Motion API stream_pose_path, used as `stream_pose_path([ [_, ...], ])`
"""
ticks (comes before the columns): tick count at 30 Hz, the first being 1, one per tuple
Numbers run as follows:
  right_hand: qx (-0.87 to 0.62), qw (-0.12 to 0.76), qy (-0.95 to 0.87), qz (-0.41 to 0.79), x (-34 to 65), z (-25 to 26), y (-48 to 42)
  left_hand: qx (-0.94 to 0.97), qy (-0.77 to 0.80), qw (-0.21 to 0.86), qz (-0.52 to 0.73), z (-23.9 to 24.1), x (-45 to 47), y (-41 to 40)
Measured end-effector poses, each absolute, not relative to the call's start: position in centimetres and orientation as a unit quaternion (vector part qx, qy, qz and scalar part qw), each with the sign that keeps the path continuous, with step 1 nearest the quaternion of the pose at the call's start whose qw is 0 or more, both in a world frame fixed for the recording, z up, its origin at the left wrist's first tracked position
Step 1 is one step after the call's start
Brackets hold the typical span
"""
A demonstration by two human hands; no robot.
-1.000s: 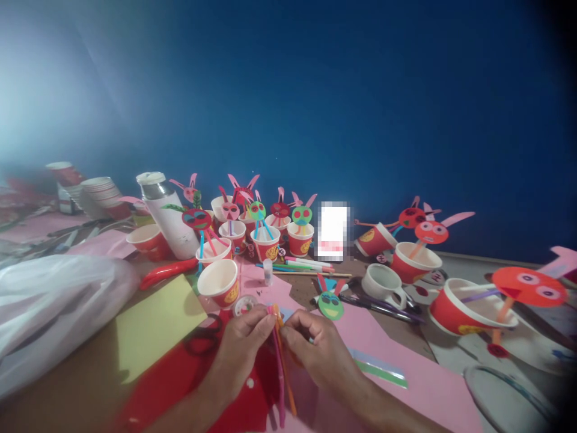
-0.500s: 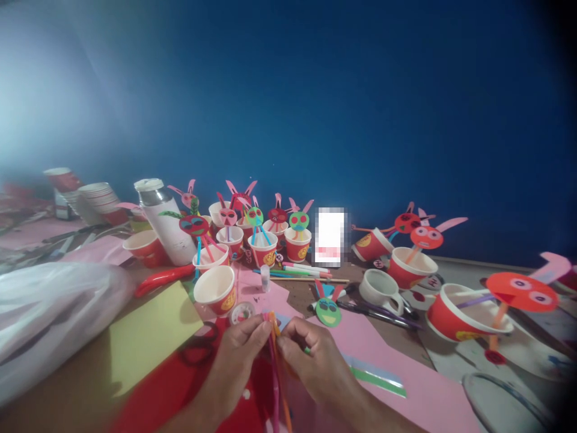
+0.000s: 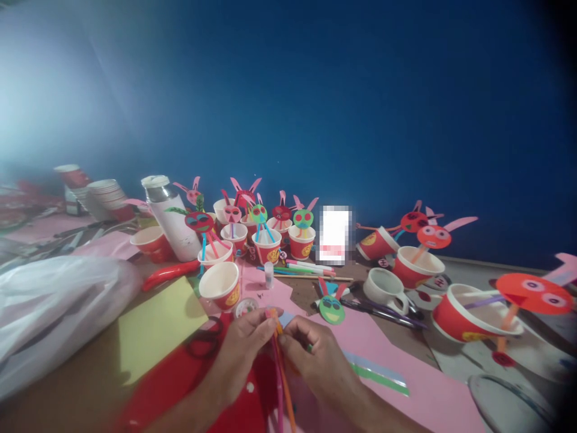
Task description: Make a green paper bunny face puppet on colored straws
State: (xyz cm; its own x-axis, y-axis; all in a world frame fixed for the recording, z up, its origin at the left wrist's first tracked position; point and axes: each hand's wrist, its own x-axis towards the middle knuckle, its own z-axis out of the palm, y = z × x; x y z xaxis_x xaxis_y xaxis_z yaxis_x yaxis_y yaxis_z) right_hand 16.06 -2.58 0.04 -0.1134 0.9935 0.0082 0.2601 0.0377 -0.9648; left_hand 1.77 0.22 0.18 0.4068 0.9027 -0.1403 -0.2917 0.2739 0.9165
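Observation:
My left hand (image 3: 238, 349) pinches the upper end of a magenta drinking straw (image 3: 278, 379), thumb over the top. Close against it, my right hand (image 3: 318, 358) has its fingers closed on an orange drinking straw (image 3: 288, 394). Both straws hang side by side between my wrists, their tops touching or nearly so. A bit of green shows at my right fingers; what it is I cannot make out. Beneath lie red paper (image 3: 180, 385) and pink paper (image 3: 406, 373). Just beyond my hands is a green paper rabbit face (image 3: 332, 309).
Paper cups (image 3: 219, 285) with rabbit-faced straw figures line the back. A white mug (image 3: 383, 288) stands to the right, a white bottle (image 3: 174, 225) at back left. Black scissors (image 3: 202, 337), yellow paper (image 3: 162, 328), a plastic bag (image 3: 58, 313) and markers (image 3: 311, 267) lie around.
The view has shifted slightly, so things sit a little farther right. My hands keep nearly the same hold on the two straws.

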Motion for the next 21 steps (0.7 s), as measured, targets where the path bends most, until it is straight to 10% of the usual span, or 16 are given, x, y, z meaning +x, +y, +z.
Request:
stream_pose_path([
  [21,-0.527,0.422,-0.602,0.427,17.3,1.6,-1.7,0.5,0.422,0.676,0.339,-0.4,1.5,0.2],
])
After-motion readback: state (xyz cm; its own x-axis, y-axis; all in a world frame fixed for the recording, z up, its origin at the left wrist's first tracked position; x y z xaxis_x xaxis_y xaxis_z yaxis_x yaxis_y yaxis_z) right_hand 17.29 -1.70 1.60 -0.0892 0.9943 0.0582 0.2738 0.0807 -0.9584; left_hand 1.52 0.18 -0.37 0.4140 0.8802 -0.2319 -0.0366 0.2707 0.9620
